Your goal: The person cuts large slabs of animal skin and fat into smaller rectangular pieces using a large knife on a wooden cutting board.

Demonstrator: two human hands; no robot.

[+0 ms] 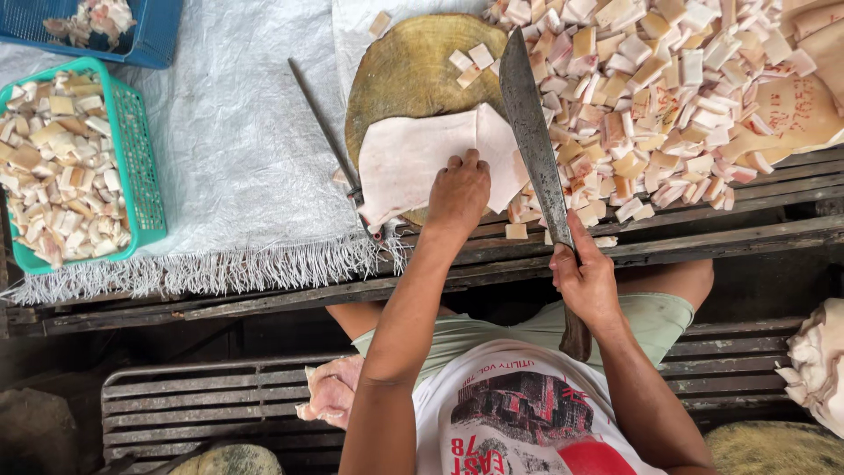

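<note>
A pale, flat slab of pork skin and fat point(413, 158) lies across a round wooden chopping block point(404, 66). My left hand point(457, 195) rests palm-down on the slab's near edge and presses it flat. My right hand point(585, 283) grips the wooden handle of a long, dark-bladed knife point(530, 123). The blade points away from me along the slab's right side, at the block's right edge. A few small cut pieces point(470, 60) sit on the block beyond the slab.
A big heap of cut cubes point(668, 79) lies right of the block. A green basket point(141, 158) of cubes and a blue basket point(158, 35) stand at left on a white woven sheet point(237, 132). A thin metal rod point(321, 123) lies left of the block. More slabs point(818, 361) wait lower down.
</note>
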